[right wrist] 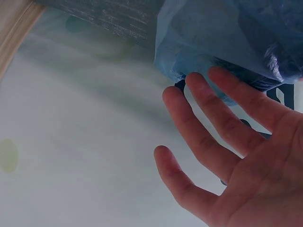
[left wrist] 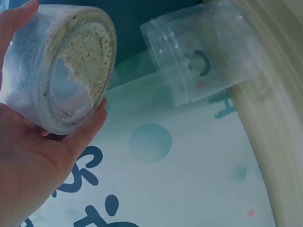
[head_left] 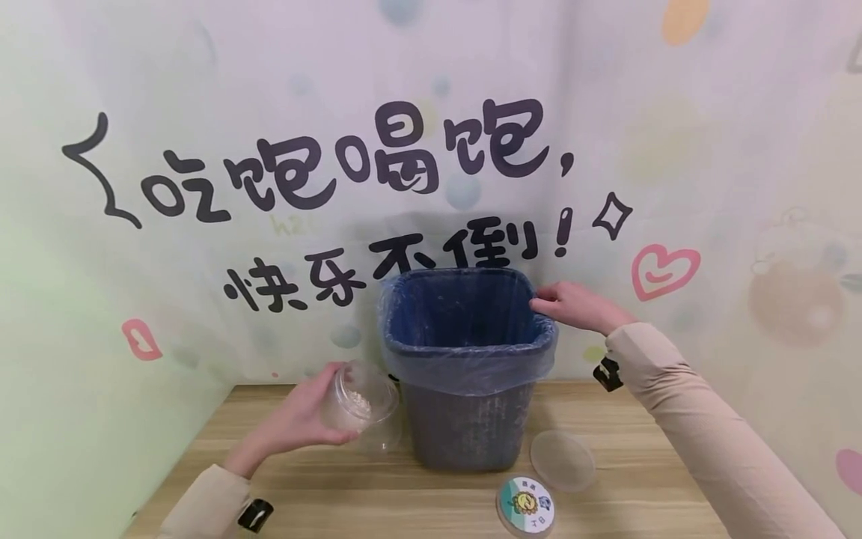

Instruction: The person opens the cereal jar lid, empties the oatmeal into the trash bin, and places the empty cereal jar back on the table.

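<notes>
Tilted jar (head_left: 366,385) w/ pale crumbs (head_left: 359,406), lower ctr-left of frame, is gripped by L hand (head_left: 306,413), fingers clamped round it; bin (head_left: 468,427), ctr, is touched by R hand (head_left: 581,304), fingers apart.

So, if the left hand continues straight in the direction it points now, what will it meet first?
Probably the bin, ahead of the jar that the left hand holds. The empty jar stands lower, but depth is unclear, so it might be touched first.
</notes>
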Tool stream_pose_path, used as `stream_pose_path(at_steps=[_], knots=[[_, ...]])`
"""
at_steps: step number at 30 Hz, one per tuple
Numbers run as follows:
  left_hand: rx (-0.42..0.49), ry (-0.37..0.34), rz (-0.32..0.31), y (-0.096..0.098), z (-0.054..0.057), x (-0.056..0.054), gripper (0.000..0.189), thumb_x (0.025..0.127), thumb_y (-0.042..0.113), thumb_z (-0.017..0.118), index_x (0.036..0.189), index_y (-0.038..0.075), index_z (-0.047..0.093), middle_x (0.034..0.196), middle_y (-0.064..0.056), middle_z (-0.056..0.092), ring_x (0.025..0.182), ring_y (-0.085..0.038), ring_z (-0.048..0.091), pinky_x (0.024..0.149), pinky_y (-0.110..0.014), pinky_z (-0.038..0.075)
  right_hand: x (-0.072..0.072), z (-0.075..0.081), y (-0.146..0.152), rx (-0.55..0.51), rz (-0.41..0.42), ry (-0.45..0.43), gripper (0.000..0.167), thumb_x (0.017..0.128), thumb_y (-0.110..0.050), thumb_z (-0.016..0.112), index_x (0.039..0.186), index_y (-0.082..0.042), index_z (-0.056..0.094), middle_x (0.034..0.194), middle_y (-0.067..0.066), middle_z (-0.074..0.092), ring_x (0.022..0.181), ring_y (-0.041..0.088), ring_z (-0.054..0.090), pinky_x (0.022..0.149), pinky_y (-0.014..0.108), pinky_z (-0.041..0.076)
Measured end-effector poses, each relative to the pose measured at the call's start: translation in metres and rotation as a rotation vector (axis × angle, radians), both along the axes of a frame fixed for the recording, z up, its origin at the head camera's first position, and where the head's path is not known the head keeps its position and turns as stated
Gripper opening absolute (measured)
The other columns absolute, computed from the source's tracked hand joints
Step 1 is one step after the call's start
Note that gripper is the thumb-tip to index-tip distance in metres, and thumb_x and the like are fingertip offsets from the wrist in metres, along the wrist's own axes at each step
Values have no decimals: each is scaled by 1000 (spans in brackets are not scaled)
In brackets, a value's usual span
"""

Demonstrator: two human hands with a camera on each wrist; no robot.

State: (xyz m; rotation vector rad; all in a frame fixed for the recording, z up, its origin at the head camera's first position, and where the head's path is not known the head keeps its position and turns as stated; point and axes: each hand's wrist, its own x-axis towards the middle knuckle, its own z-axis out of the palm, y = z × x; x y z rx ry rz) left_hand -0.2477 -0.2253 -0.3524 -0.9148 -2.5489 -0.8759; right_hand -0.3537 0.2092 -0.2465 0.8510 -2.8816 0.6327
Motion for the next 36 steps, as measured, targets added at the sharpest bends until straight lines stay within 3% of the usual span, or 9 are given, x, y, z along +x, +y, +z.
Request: stream_pose_path(at_steps=[6, 14, 21, 28, 36], knots=[[17, -7, 54, -2, 18, -9, 89, 63, 27, 89, 131, -1, 39, 119, -23, 56, 95, -29, 59, 69, -28, 54, 2, 1, -1, -11, 8, -16, 28, 97, -21, 48, 71, -10, 51, 63, -1, 41, 60, 16, 43, 59, 31, 34], [118, 11, 141, 1, 44, -26, 91, 65, 25, 88, 135, -2, 36, 124, -25, 54, 102, -36, 57, 77, -43, 54, 3, 2, -1, -10, 2, -27, 29, 97, -22, 47, 71, -10, 51, 64, -1, 42, 61, 17, 44, 60, 31, 34], [149, 38, 240, 6, 74, -36, 85, 68, 26, 86, 133, -1, 37, 117, -26, 57, 97, -39, 59, 78, -51, 52, 1, 0, -1, -15, -4, -41, 28, 97, -22, 47, 74, -9, 53, 65, 0, 44, 62, 17, 44, 60, 31, 35], [135, 45, 230, 20, 96, -47, 88, 67, 25, 86, 136, 0, 37, 119, -22, 56, 99, -36, 57, 78, -49, 51, 2, 1, -1, -15, -7, -34, 28, 97, -23, 47, 73, -9, 52, 65, 0, 44, 61, 17, 44, 60, 31, 35], [3, 99, 195, 36, 122, -61, 92, 65, 25, 85, 137, -5, 36, 115, -22, 56, 91, -33, 57, 70, -43, 52, 4, 1, -1, -7, 2, 17, 27, 97, -23, 49, 75, -9, 54, 66, -2, 46, 63, 16, 46, 61, 32, 36]])
